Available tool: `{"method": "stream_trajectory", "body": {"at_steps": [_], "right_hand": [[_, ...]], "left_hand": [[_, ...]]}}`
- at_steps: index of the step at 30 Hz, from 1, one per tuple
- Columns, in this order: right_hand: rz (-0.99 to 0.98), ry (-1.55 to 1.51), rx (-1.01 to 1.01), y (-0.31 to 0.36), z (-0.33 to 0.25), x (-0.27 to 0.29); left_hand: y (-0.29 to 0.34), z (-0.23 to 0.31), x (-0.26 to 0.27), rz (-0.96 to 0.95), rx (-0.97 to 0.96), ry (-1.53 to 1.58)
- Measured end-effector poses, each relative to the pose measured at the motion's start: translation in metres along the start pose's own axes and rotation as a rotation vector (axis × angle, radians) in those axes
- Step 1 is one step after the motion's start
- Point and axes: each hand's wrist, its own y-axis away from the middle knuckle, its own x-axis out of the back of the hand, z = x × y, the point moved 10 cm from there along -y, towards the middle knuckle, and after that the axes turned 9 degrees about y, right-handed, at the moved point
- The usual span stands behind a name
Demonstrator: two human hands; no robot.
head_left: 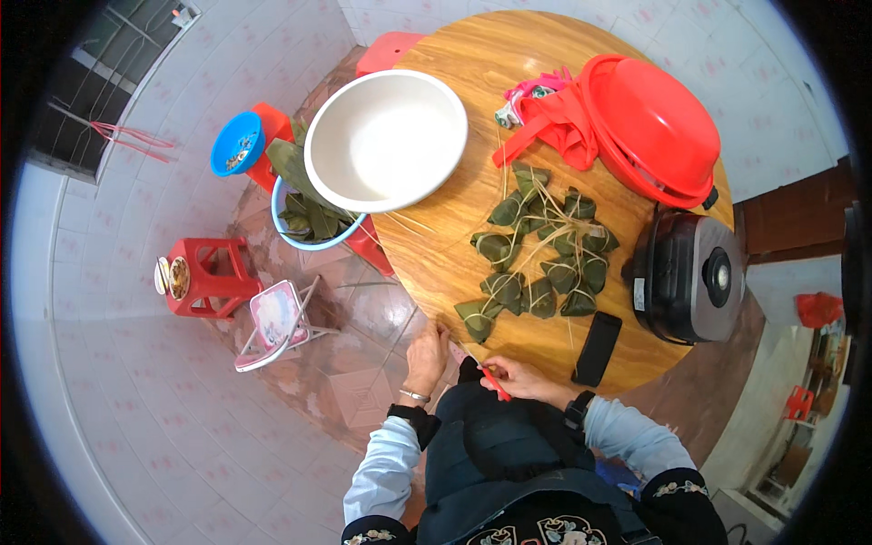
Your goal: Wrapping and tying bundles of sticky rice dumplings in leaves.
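Observation:
At the table's near edge, my right hand (525, 381) is closed round the red handle of a pair of scissors (495, 383). The blades point up and left, toward my left hand (427, 354). That hand is closed with its fingers pressed together at the table's edge; what they hold, perhaps a thin strand, is too small to make out. Just beyond lies the nearest leaf-wrapped rice dumpling (478, 318). Several more green dumplings (560, 271) lie in a cluster, tied with pale straw strands (548, 213) that meet among them.
A black phone (597, 349) and a dark rice cooker (695, 277) are on the round wooden table (509, 45) at right. Behind are red basins (654, 123) and a red bag (563, 127). A white basin (386, 141) overhangs the left edge, above a leaf-filled tub (313, 227).

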Motion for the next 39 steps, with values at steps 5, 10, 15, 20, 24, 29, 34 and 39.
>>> {"method": "stream_trajectory", "body": {"at_steps": [5,10,15,20,24,29,34,39], "right_hand": [[0.102,-0.092,-0.04,-0.022,0.026,-0.005],[0.101,-0.263,-0.034,-0.039,0.011,-0.006],[0.095,-0.228,-0.048,-0.05,0.015,-0.011],[0.236,-0.298,0.068,-0.051,0.019,-0.008],[0.3,0.059,0.201,-0.027,0.002,0.009],[0.268,0.525,0.26,0.044,-0.026,0.046],[0.416,1.015,0.272,0.062,-0.007,0.088],[0.314,1.268,0.196,0.045,0.026,0.095]], "left_hand": [[0.008,-0.016,-0.018,-0.241,0.265,0.472],[0.015,-0.025,-0.024,-0.302,0.316,0.62],[0.018,-0.025,-0.029,-0.341,0.381,0.726],[0.025,-0.03,-0.039,-0.367,0.4,0.856],[0.031,-0.029,-0.047,-0.404,0.368,0.932],[0.058,-0.092,-0.023,-0.177,0.564,0.891],[0.123,-0.147,-0.016,-0.11,0.697,0.825],[0.218,-0.159,-0.012,0.025,0.755,0.74]]}}
